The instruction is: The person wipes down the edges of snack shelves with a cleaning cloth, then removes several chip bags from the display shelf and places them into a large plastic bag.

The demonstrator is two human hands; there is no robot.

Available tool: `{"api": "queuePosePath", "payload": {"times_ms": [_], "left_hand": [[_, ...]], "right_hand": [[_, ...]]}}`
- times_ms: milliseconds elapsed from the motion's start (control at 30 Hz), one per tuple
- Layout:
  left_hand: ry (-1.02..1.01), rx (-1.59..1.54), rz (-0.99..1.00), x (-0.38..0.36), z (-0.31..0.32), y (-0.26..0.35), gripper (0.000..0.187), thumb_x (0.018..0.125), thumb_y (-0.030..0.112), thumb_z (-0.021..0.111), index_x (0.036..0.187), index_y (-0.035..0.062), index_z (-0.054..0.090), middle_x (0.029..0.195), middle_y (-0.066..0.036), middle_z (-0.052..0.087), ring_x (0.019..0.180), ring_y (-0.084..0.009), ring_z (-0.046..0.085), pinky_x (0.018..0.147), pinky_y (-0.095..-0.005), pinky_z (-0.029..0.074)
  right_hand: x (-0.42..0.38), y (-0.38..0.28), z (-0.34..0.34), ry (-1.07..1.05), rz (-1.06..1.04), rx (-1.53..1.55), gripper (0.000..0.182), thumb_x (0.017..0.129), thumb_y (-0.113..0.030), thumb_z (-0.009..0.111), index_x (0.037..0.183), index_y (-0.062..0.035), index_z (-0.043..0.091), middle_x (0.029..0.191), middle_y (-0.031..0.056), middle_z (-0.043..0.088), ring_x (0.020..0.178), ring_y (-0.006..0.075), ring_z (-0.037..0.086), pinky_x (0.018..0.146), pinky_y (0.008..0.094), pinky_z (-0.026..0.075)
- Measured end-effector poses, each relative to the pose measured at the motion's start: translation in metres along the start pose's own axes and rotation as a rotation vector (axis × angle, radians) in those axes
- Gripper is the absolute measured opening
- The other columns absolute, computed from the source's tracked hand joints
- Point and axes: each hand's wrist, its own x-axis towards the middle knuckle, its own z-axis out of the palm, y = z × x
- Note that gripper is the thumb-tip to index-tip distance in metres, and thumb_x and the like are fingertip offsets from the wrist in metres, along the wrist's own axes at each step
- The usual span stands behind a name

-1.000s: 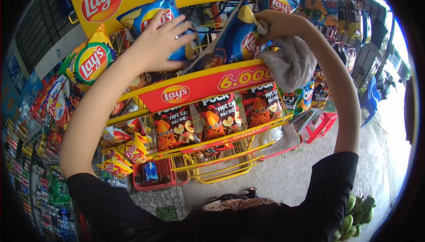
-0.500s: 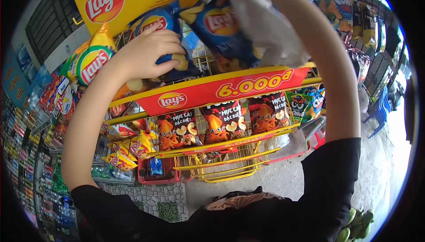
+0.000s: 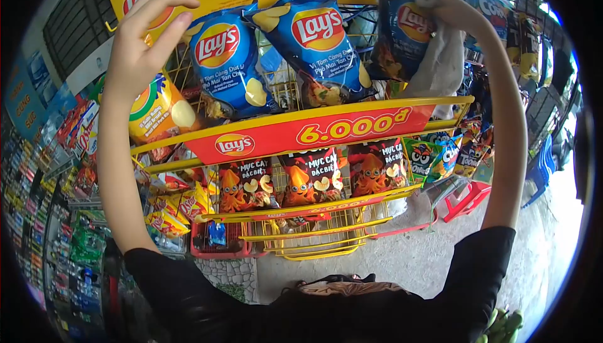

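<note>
Head view: our left hand (image 3: 149, 29) is raised, fingers loosely spread; well apart, our right hand (image 3: 447, 9) grips a gray cloth (image 3: 441, 60) at the upper corner of a glossy dark-blue Lay's bag (image 3: 399, 32). It stands in the yellow rack's (image 3: 452, 100) top tier, logo facing us, long axis roughly upright.

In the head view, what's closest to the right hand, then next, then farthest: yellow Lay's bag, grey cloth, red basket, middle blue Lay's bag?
1. Grey cloth: hanging at the right hand.
2. Middle blue Lay's bag: left of it.
3. Yellow Lay's bag: farther left.
4. Red basket: low left, near the floor.
</note>
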Motion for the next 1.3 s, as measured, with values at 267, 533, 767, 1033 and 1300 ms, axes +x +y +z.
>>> {"api": "queuePosePath", "payload": {"times_ms": [267, 533, 767, 1033, 1300], "left_hand": [[-0.093, 0.241, 0.082, -0.007, -0.003, 0.003, 0.014, 0.069, 0.005, 0.05, 0.083, 0.003, 0.052, 0.095, -0.008, 0.049, 0.092, -0.0213, 0.046, 0.08, -0.0297, 0.034], [-0.134, 0.359, 0.075, -0.025, -0.005, 0.02, 0.016, 0.064, 0.013, 0.056, 0.078, 0.0052, 0.052, 0.085, -0.007, 0.049, 0.083, -0.0237, 0.047, 0.076, -0.0335, 0.034], [-0.018, -0.531, -0.333, -0.024, 0.017, 0.048, 0.049, 0.067, 0.02, 0.06, 0.108, 0.006, 0.038, 0.089, -0.009, 0.05, 0.086, -0.0191, 0.048, 0.073, -0.0298, 0.038], [-0.029, -1.848, -0.579, -0.022, 0.067, 0.052, 0.045, 0.079, 0.021, 0.045, 0.117, 0.0067, 0.024, 0.106, -0.011, 0.042, 0.092, -0.0205, 0.047, 0.076, -0.0327, 0.041], [0.257, -1.122, -0.473, -0.066, 0.033, 0.041, 0.058, 0.068, 0.005, 0.048, 0.118, -0.0022, 0.02, 0.111, -0.013, 0.037, 0.105, -0.0196, 0.035, 0.088, -0.0307, 0.025]], "right_hand": [[-0.01, -0.067, -0.058, -0.2, 0.008, 0.11, 0.044, 0.069, -0.004, 0.052, 0.11, -0.0074, 0.04, 0.099, 0.0096, 0.048, 0.09, 0.0186, 0.047, 0.079, 0.0256, 0.037], [0.006, -0.115, 0.016, -0.063, -0.103, -0.236, 0.048, 0.066, 0.007, 0.044, 0.112, -0.0078, 0.04, 0.101, 0.0131, 0.046, 0.091, 0.024, 0.048, 0.081, 0.028, 0.037], [0.035, -0.216, -0.062, 0.723, 0.063, 0.409, 0.028, 0.073, -0.02, 0.052, 0.097, -0.0064, 0.048, 0.089, 0.0098, 0.052, 0.07, 0.0161, 0.053, 0.057, 0.0267, 0.045], [-0.006, -0.3, 0.01, 0.379, -0.884, -0.037, 0.046, 0.059, -0.027, 0.061, 0.101, -0.0145, 0.046, 0.104, 0.0124, 0.042, 0.081, 0.0273, 0.047, 0.069, 0.0321, 0.04], [0.06, -0.307, 0.032, 0.498, -1.131, -0.134, 0.03, 0.064, -0.022, 0.054, 0.093, -0.0264, 0.046, 0.09, 0.0069, 0.045, 0.049, 0.0204, 0.055, 0.039, 0.0287, 0.045]]}}
